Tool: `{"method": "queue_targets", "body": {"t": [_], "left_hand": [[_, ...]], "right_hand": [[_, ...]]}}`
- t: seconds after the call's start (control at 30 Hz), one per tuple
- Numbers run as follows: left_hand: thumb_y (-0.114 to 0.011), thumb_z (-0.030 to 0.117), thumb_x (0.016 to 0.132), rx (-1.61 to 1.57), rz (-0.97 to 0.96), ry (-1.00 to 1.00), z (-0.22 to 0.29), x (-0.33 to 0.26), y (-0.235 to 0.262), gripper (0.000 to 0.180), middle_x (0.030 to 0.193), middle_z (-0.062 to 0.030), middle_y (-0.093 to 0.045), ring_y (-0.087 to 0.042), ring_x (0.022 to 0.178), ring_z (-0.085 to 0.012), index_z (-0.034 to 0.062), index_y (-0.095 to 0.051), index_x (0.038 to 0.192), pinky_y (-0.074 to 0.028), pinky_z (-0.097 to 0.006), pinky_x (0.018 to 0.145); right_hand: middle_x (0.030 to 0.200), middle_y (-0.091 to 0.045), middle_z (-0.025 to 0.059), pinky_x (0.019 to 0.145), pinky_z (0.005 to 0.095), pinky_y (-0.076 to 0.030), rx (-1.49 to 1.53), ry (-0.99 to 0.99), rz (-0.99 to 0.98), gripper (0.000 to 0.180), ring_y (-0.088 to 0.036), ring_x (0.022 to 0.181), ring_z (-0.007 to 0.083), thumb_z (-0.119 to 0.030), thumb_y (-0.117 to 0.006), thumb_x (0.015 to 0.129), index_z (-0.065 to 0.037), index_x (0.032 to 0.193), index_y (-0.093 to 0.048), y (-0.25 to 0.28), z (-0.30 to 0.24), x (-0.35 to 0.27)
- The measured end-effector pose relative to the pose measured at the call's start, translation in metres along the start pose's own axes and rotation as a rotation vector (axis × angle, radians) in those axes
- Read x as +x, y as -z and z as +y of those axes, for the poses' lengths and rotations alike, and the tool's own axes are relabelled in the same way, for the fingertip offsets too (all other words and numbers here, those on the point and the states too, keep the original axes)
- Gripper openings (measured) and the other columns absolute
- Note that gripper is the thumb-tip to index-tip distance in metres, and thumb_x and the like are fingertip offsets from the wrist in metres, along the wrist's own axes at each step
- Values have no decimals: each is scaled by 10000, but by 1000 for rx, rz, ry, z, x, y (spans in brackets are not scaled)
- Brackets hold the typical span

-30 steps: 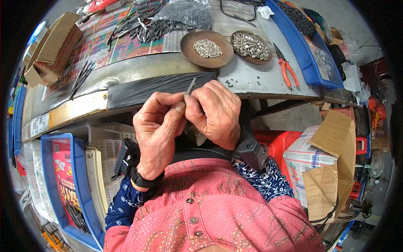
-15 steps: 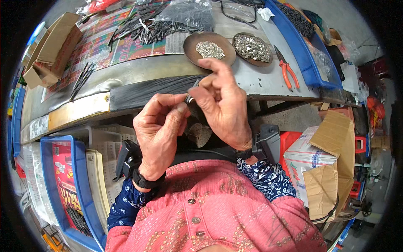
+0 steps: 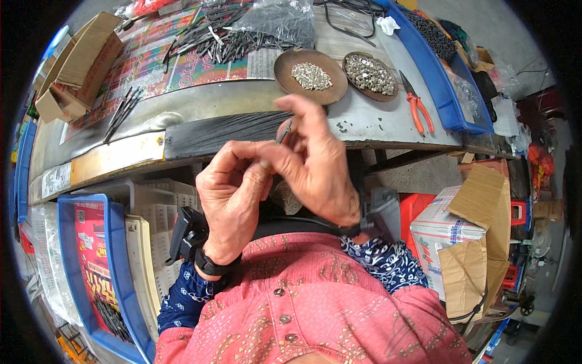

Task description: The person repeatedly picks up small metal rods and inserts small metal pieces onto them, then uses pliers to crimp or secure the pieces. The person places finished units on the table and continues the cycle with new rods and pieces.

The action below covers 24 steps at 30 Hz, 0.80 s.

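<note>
In front of my chest, just short of the table edge, both hands meet around a slim dark metal-looking piece (image 3: 284, 131). My left hand (image 3: 232, 193) is closed in a pinch at its lower end, where the fingertips hide most of it. My right hand (image 3: 318, 167) has its thumb against the piece, the index finger bent above, somewhat blurred. The piece's upper tip shows between the right thumb and fingers; its exact kind I cannot make out. Beyond the hands lie a round dish of small silvery pins (image 3: 279, 77) and a dish of small round metal parts (image 3: 395, 91).
Pliers with orange handles (image 3: 417, 109) lie right of the dishes, beside a long blue tray (image 3: 445, 85). Many dark strips (image 3: 221, 48) are heaped at the back, with a few loose strips (image 3: 121, 115) at left. A blue crate (image 3: 118, 242) and a carton (image 3: 473, 242) flank me.
My right hand has shifted slightly left and closer to the left hand, its fingers moving over the piece. The left hand keeps its pinch. The view has shifted a little.
</note>
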<state>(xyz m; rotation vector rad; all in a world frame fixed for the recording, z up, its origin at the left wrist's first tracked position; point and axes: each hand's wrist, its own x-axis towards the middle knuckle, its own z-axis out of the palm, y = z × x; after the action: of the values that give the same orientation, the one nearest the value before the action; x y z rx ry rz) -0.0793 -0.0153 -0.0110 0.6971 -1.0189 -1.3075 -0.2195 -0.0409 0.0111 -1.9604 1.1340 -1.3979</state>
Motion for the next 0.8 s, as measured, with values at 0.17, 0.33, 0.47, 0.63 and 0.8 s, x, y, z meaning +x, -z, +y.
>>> {"method": "queue_targets", "body": {"t": [0.17, 0.33, 0.47, 0.63, 0.8], "left_hand": [[-601, 2, 915, 1, 30, 30, 2, -1, 2, 115, 773, -24, -616, -474, 580, -30, -30, -632, 1021, -369, -174, 498], [-600, 1, 916, -30, 2, 22, 1, -1, 2, 113, 773, -16, -614, -480, 583, -30, -27, -630, 1021, -368, -173, 496], [-599, 2, 917, 6, 24, 43, 3, -2, 3, 108, 769, -7, -613, -479, 582, -30, -24, -631, 1016, -367, -171, 496], [-606, -3, 912, -36, -5, 12, 1, -1, 2, 92, 763, -2, -610, -474, 573, -30, -16, -627, 1000, -355, -176, 486], [-593, -15, 916, -41, 28, 19, -1, 0, 0, 66, 744, 2, -591, -463, 562, -35, -1, -620, 975, -345, -177, 484]], "right_hand": [[757, -537, 68, 556, 309, -470, -11, -118, 30, 557, -547, 625, 166, -267, -735, 836, -35, 1256, -453, 4, -1, -2], [723, -526, 70, 547, 322, -466, -35, -134, 6, 540, -542, 599, 202, -277, -755, 815, -42, 1208, -470, -1, 3, -5], [708, -530, 63, 531, 297, -444, 42, -117, 54, 338, -515, 578, 153, -225, -764, 806, -36, 972, -539, 3, 3, -5], [691, -527, 80, 534, 305, -440, 176, -180, 33, 257, -510, 566, 166, -172, -742, 819, -13, 789, -542, -7, -1, -12], [654, -524, 123, 496, 379, -445, -148, 114, 165, 233, -551, 557, 301, -143, -681, 855, -26, 749, -509, -19, 7, -10]]}}
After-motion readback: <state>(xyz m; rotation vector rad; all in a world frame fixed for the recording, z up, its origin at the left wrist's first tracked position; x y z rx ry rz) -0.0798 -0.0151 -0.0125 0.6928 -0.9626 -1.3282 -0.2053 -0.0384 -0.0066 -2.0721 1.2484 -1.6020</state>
